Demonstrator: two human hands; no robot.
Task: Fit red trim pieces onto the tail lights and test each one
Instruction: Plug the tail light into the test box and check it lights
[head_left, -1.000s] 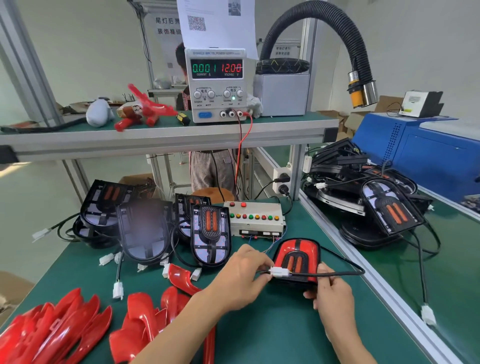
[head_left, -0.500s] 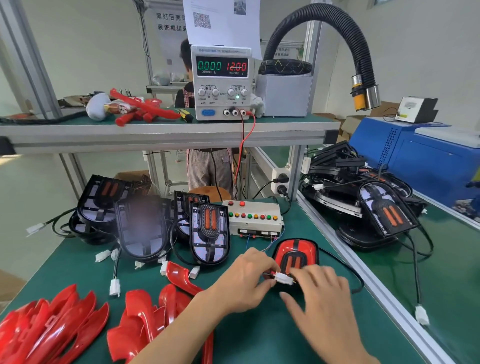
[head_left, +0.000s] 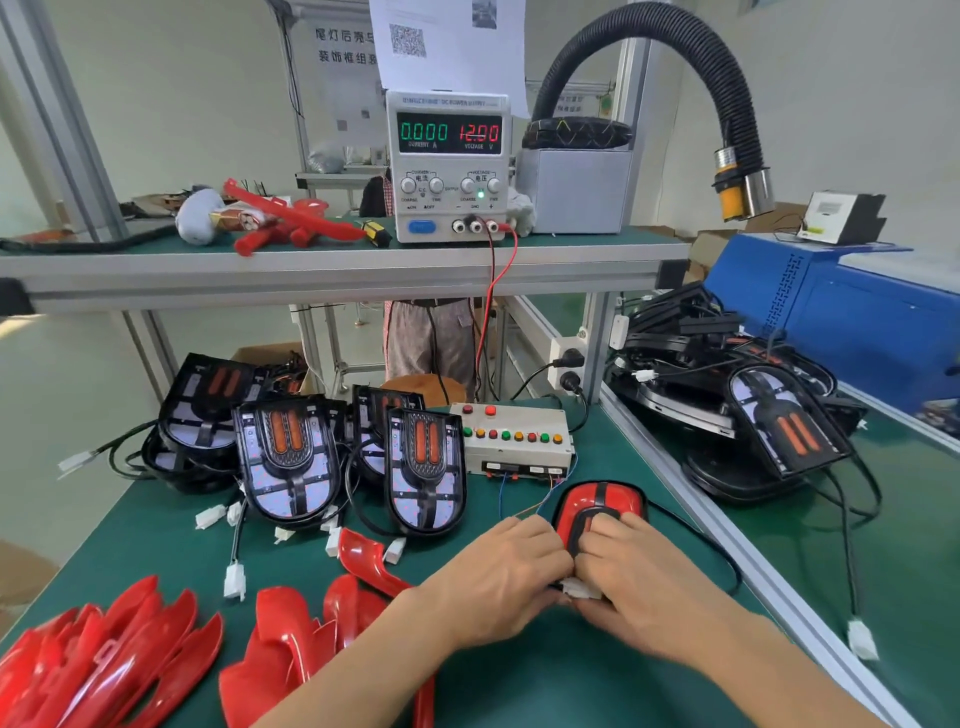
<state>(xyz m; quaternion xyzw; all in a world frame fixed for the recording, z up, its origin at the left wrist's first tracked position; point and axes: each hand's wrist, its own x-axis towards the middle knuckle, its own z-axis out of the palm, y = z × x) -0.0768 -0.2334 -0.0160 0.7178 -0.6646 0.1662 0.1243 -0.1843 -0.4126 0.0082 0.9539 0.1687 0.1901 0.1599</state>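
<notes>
Green matting covers the counter, with an aluminium rail along its right edge just beyond the fingers. Both hands meet at its near middle: the left hand and the right hand have their fingers curled together around a small white connector, pinching it between them. Directly behind the fingers, touching the right knuckles, lies one tail light already wearing its red trim, its black cable looping out toward the rail. Beyond it sits a test box with two red buttons above a row of eight coloured ones. Left of the fingers stand four untrimmed tail lights, two in front, two behind, loose white plugs scattered at their feet. Nearer, by the left forearm, red trim pieces lie in two heaps, too overlapped to count. On the shelf above, one power supply reads 0.000 and 12.00. Open matting remains only between the heaps and the wrists.
</notes>
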